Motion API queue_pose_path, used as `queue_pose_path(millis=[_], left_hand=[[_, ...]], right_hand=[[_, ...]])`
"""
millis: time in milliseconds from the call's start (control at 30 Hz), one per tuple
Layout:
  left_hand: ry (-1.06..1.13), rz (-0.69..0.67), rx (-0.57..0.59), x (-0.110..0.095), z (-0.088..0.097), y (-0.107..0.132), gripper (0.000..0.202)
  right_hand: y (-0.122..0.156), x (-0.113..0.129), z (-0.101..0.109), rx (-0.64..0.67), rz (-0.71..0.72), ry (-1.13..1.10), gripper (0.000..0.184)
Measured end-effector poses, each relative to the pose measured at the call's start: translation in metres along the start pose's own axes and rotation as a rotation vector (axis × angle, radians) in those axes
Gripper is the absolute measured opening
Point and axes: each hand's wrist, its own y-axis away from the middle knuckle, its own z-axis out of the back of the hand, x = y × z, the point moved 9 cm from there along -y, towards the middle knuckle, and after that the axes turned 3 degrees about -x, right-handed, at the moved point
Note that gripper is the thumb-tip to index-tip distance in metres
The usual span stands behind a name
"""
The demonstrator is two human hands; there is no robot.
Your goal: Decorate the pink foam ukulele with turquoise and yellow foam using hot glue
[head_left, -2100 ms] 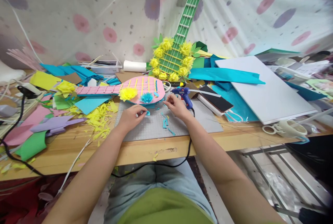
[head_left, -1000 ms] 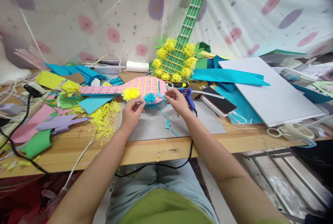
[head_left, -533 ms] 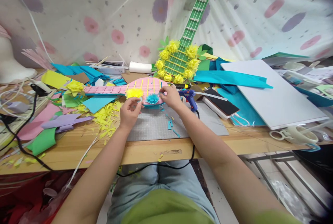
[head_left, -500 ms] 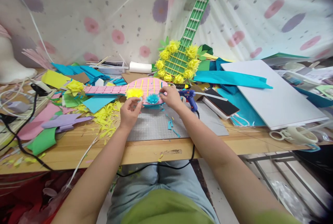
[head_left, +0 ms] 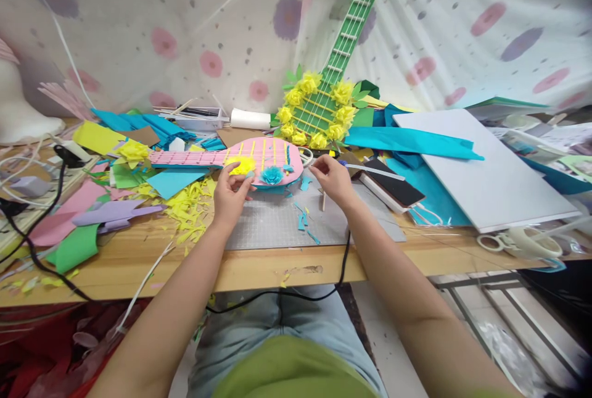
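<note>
A pink paper-covered toy guitar [head_left: 289, 169] lies with its neck to the left, with yellow strips, a yellow paper flower [head_left: 243, 166] and a blue paper flower [head_left: 272, 176] on its body. My left hand [head_left: 230, 194] grips the front edge of the body beside the yellow flower, fingers bent. Just off the guitar's right end, my right hand [head_left: 333, 179] has its fingers curled together; what they hold, if anything, is too small to make out. It covers most of the blue glue gun [head_left: 343, 163], whose pale glue stick [head_left: 377, 171] sticks out to the right.
Behind stands a green toy guitar [head_left: 317, 115] ringed with yellow flowers. A grey cutting mat [head_left: 263, 225] carries blue scraps. Coloured paper and yellow shreds [head_left: 185, 207] cover the left. A phone [head_left: 388, 182], a white board [head_left: 490, 182] and tape rolls [head_left: 531, 240] sit right. A black cord [head_left: 345, 262] crosses the front edge.
My right hand has come off the guitar's right end and moved right, over the glue gun. My left hand stays at the guitar body, its fingers a little shifted.
</note>
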Motion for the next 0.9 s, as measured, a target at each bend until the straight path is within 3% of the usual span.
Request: queue_pose_path(millis=[67, 200, 267, 367, 433, 600, 767, 900], left_hand=[[0.02, 0.05, 0.003, 0.003, -0.001, 0.0, 0.046], [0.046, 0.111, 0.027, 0.006, -0.004, 0.0, 0.037], [0.058, 0.129, 0.028, 0.007, -0.004, 0.0, 0.039], [0.072, 0.162, 0.032, 0.011, -0.006, 0.0, 0.038], [0.08, 0.182, 0.038, 0.012, -0.007, 0.0, 0.035], [0.092, 0.253, 0.061, 0.014, -0.01, 0.003, 0.037], [0.105, 0.346, 0.066, 0.021, -0.009, 0.006, 0.038], [0.116, 0.377, 0.042, 0.024, -0.006, 0.006, 0.038]], right_hand=[[0.009, -0.009, 0.008, 0.077, -0.036, -0.026, 0.015], [0.031, -0.027, 0.014, 0.432, -0.09, -0.017, 0.025], [0.036, -0.045, 0.026, 0.496, -0.189, 0.069, 0.033], [0.024, -0.071, 0.055, 0.331, -0.28, 0.311, 0.04], [0.013, -0.078, 0.061, 0.235, -0.282, 0.385, 0.04], [-0.002, -0.088, 0.027, 0.244, -0.344, 0.353, 0.04], [0.0, -0.104, 0.01, 0.055, -0.453, 0.134, 0.033], [0.004, -0.106, 0.014, -0.128, -0.495, -0.247, 0.039]])
